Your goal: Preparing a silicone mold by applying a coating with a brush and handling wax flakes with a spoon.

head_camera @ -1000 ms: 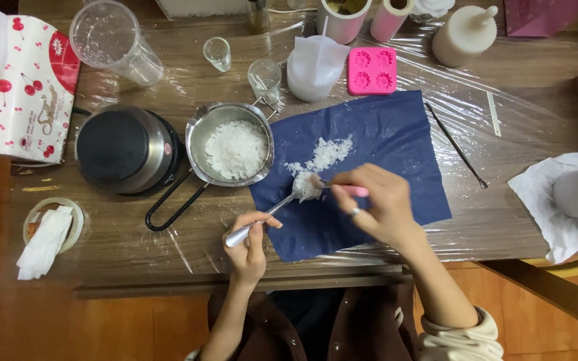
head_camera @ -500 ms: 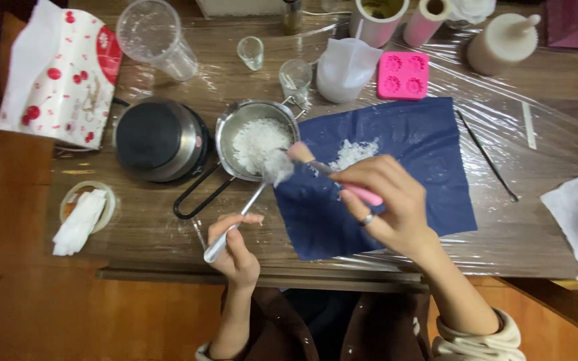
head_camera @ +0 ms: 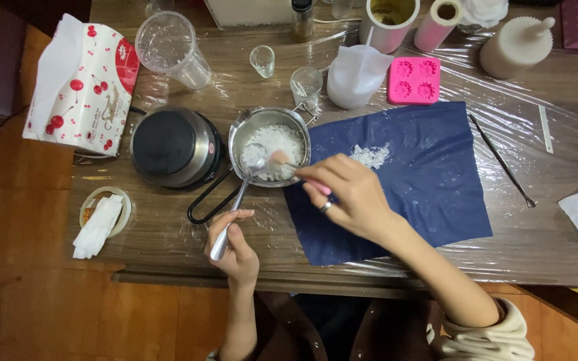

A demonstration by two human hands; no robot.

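The left hand [head_camera: 234,242] is sitting low at centre frame, fingers curling shut (thumb on top), forearm running straight down. The right hand [head_camera: 344,194] is reaching leftward mid-frame, fingertips pinching together, arm stretching to the lower right.

Shiny metal spoon [head_camera: 235,204] and pan [head_camera: 269,144], matt blue cloth [head_camera: 409,174], glossy plastic film over wooden table [head_camera: 556,241].

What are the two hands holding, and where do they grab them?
The left hand holds a metal spoon by the end of its handle. The right hand pinches a small pink-handled tool around its middle.
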